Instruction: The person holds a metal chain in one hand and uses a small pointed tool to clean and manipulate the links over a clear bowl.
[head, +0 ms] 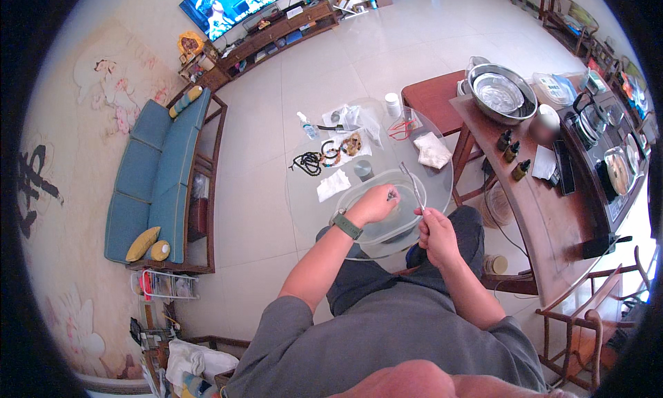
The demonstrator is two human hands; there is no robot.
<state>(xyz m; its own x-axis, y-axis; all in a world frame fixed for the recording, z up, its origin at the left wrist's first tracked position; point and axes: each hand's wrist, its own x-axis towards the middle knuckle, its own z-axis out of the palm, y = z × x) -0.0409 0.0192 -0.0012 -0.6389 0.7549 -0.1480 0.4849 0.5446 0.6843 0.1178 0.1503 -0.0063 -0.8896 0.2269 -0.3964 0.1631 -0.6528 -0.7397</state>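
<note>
My left hand (377, 203), with a green-strapped watch at its wrist, is closed around a small object over a clear plastic basin (362, 237). A bit of something dark shows at its fingertips; what it is I cannot tell. My right hand (434, 232) grips the handle of a brush (413, 183), bristle end pointing up and away, at the basin's right side. The basin stands on a round glass table (305, 211). Beyond it lie a dark bead string (306, 164), bracelets (331, 154) on white tissue and a round metallic-looking lid or jar (363, 169).
Around the glass table's far side are a spray bottle (308, 127), a white bottle (392, 104), red-framed glasses (402, 129) and a folded white cloth (433, 151). At right, a wooden table (510, 190) bears metal bowls (500, 95) and dropper bottles (513, 152).
</note>
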